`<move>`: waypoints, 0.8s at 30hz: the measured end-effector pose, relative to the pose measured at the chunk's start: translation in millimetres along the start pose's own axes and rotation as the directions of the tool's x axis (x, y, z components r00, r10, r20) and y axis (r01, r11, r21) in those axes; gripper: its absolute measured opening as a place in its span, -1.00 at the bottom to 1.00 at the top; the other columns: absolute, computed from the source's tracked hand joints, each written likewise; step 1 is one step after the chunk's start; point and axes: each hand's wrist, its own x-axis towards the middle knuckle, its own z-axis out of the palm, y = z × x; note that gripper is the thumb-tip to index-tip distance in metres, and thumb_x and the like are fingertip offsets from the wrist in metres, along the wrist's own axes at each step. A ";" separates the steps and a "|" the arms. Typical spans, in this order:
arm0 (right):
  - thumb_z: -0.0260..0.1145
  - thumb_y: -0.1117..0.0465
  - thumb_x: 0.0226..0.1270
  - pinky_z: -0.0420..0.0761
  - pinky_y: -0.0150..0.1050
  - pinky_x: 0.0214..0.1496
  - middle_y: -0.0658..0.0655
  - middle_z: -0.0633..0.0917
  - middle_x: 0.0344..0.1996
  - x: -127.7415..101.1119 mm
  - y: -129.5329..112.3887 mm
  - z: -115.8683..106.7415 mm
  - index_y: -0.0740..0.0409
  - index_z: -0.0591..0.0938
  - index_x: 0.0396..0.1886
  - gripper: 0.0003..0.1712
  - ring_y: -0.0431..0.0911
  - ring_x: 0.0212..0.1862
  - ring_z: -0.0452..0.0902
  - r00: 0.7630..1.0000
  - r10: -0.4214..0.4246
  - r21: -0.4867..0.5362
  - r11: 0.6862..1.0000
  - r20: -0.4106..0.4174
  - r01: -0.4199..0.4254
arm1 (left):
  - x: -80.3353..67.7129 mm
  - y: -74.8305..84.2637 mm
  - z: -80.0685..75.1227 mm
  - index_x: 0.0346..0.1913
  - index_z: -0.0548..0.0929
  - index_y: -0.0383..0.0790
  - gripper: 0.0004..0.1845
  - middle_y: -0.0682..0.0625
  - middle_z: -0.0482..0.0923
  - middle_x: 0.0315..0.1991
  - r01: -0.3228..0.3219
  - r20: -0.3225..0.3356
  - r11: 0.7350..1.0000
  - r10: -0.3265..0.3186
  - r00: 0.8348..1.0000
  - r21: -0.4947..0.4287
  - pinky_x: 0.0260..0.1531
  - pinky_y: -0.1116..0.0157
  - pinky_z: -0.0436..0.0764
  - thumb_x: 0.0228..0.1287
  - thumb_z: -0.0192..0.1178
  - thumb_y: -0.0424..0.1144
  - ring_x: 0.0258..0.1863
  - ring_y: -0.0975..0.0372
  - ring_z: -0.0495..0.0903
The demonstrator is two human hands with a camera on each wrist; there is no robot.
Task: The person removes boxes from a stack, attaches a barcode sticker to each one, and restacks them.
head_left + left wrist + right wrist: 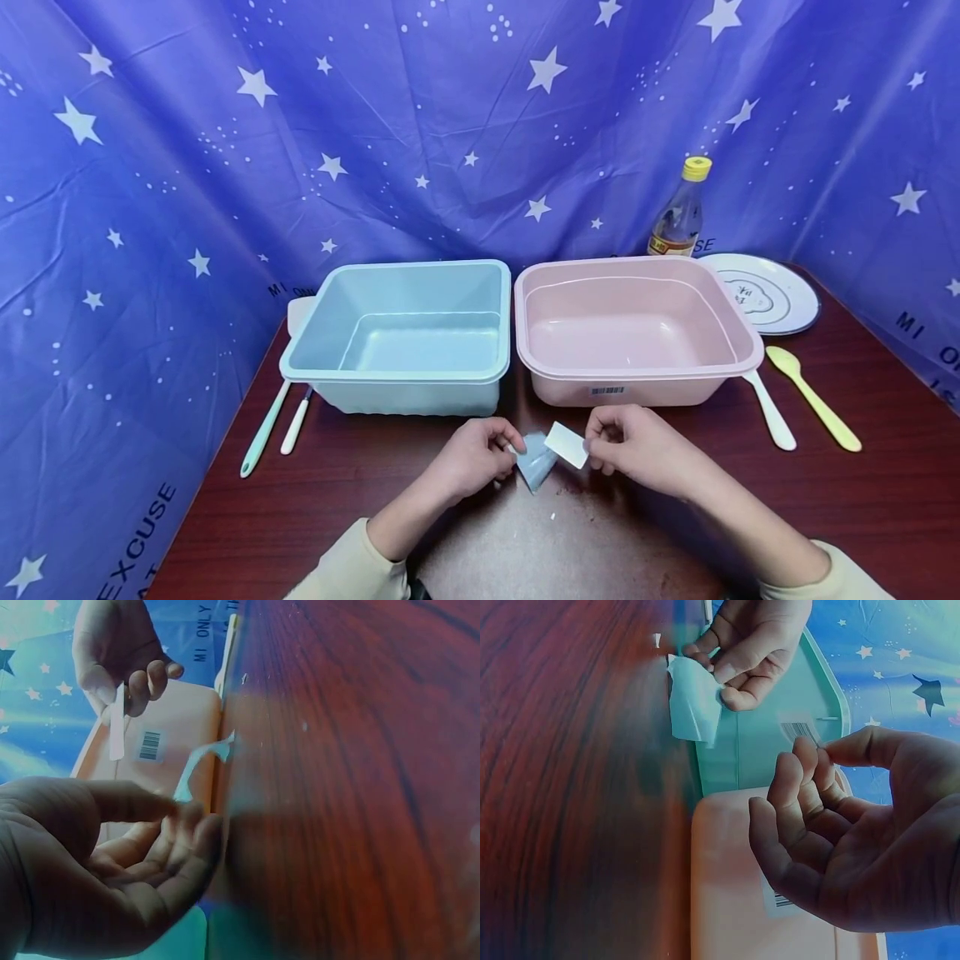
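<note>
At the far left of the dark red wooden table, a long mint-green utensil handle and a shorter white one lay side by side, just beside the pale blue rectangular plastic tub. Right of that tub, nearly touching it, stood the pink rectangular plastic tub, with a barcode label on its front wall.

In front of the gap between the two tubs, the left hand pinched a pale blue, crumpled piece of thin paper or film between thumb and fingertips, its lower tip at or near the tabletop. The right wrist view showed the same sheet hanging folded from those curled fingers. Just right of it, close to the blue piece though contact could not be told, the right hand pinched a small white rectangular sticker between thumb and forefinger, the other fingers loosely curled. In the left wrist view the sticker appeared edge-on.

Further right, a white plastic spoon and a yellow plastic spoon lay on the table. Behind them sat a round white plate with a dark rim, and a clear glass bottle with a yellow cap stood against the blue star-printed cloth backdrop.
</note>
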 end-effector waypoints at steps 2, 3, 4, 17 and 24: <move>0.27 0.32 0.32 0.58 -0.28 -0.43 0.05 0.67 -0.54 0.4 0.3 0.5 0.14 0.57 -0.43 -0.89 -0.09 -0.48 0.58 1.000 -0.001 0.008 1.000 0.007 0.001 | -0.6 0.6 -0.1 -0.31 0.64 -0.39 -0.85 0.03 0.49 -0.54 -0.019 0.009 0.999 0.019 1.000 0.039 -0.61 0.36 0.48 0.08 0.17 -0.62 -0.64 0.28 0.46; 0.27 0.32 0.32 0.58 -0.28 -0.43 0.06 0.67 -0.54 0.5 0.4 0.7 0.15 0.57 -0.42 -0.89 -0.09 -0.48 0.58 1.000 -0.001 0.011 1.000 0.010 0.000 | -0.9 1.1 -0.5 -0.32 0.65 -0.36 -0.86 0.03 0.50 -0.55 -0.031 0.004 0.997 0.031 1.000 0.071 -0.60 0.37 0.48 0.08 0.20 -0.59 -0.65 0.29 0.45; 0.27 0.32 0.32 0.58 -0.28 -0.43 0.06 0.67 -0.54 0.5 0.5 0.9 0.15 0.57 -0.42 -0.89 -0.09 -0.48 0.58 1.000 0.001 0.015 1.000 0.014 -0.001 | -1.0 1.5 -1.0 -0.32 0.66 -0.32 -0.87 0.04 0.50 -0.54 -0.046 -0.009 0.992 0.047 0.999 0.113 -0.59 0.38 0.47 0.09 0.24 -0.56 -0.64 0.31 0.45; 0.25 0.31 0.39 0.64 -0.21 -0.40 0.10 0.66 -0.52 1.4 2.5 -0.3 0.24 0.57 -0.38 -0.87 -0.07 -0.45 0.58 0.996 0.012 0.136 0.990 0.085 -0.023 | -1.7 4.2 -1.8 -0.28 0.69 -0.14 -0.84 0.09 0.55 -0.53 -0.139 -0.060 0.916 0.174 0.983 0.375 -0.49 0.39 0.47 0.25 0.20 -0.47 -0.61 0.40 0.44; 0.25 0.33 0.38 0.64 -0.22 -0.39 0.12 0.65 -0.53 1.6 1.9 0.3 0.26 0.56 -0.38 -0.89 -0.06 -0.45 0.58 0.996 0.016 0.161 0.986 0.091 -0.030 | -1.2 5.6 -0.8 -0.17 0.65 -0.22 -0.87 0.14 0.64 -0.58 -0.136 -0.022 0.904 0.158 0.987 0.407 -0.46 0.41 0.49 0.34 0.17 -0.49 -0.60 0.41 0.52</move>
